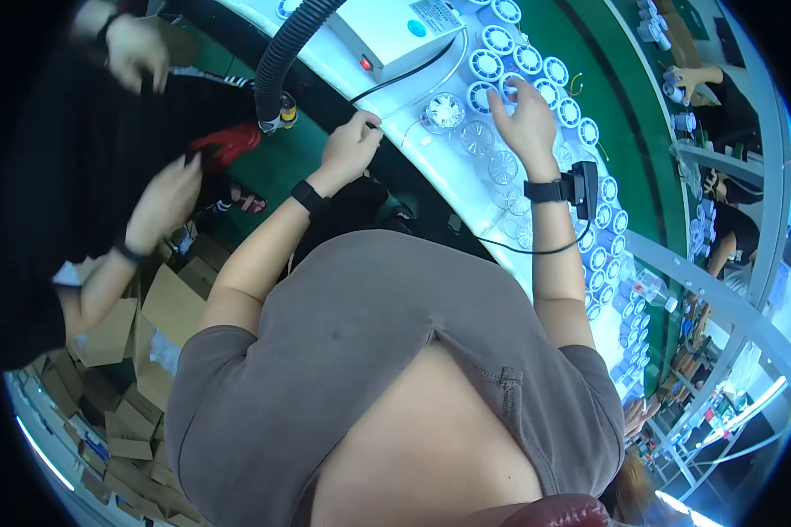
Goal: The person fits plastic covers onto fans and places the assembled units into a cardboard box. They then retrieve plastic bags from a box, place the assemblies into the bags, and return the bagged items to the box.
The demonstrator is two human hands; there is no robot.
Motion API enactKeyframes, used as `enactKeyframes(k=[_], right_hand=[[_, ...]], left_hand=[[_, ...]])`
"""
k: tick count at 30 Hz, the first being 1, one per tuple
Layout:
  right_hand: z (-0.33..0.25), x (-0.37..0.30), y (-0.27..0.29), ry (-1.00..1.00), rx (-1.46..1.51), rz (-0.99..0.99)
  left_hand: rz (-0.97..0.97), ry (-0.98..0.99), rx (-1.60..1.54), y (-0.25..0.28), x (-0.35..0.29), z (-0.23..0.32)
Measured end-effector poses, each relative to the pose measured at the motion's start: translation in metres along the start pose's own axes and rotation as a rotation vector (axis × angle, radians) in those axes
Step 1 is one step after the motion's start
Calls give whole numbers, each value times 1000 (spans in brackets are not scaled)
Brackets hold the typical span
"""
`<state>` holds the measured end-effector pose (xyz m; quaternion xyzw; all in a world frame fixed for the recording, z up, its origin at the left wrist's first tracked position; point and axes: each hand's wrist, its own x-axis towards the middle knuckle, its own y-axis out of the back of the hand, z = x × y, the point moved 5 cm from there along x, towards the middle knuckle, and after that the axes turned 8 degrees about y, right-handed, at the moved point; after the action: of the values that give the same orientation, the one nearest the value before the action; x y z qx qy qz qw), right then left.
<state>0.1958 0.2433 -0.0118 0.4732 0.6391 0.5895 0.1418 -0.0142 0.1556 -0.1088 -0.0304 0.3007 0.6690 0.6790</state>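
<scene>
A worker in a grey-brown short-sleeved top leans over a white counter (446,176) crowded with white round caps with radial slots (486,64), ranked closely along its far and right side. The person's bare right hand (530,133), with a black band at the wrist, is poised over the near left edge of that cluster, thumb and index fingers moderately wide apart above a cap; whether they touch it is impossible to tell, and nothing is visibly gripped. Just to the left and nearer stand clear ribbed plastic rounds (478,139), one of them a bright, clear round piece with a white centre (445,111). The bare left hand (350,151) hangs by the counter's left edge, its fingers curled and narrow; whether they pinch anything cannot be told. Beyond it sit a pale metal box with a red switch (395,37) and a black corrugated hose (283,54), while at far left a co-worker in black stands beside a red cloth-like item (228,146). With pieces packed this tightly, good handling would seem to call for a straight descent from above, a light grip on a single rim, a clean lift before any sideways travel, and a sleeveless wrist cable (536,252) kept off the clear rounds.
</scene>
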Motion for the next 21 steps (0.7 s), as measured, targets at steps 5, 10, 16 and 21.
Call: enactKeyframes(k=[5,10,16,21], right_hand=[[13,-4,-18,-385,-284,-387],[7,0,-24,-370,-273,-338],[6,-8,11,-432,-253,-197],[-7,-38,38,-789,1113,299]], left_hand=[[-66,-113,-274,-1,-6,50],[-127,-242,-379,-9,-14,85],[-76,-289,-339,-5,-20,91],[-135,-327,-463,-10,-26,106]])
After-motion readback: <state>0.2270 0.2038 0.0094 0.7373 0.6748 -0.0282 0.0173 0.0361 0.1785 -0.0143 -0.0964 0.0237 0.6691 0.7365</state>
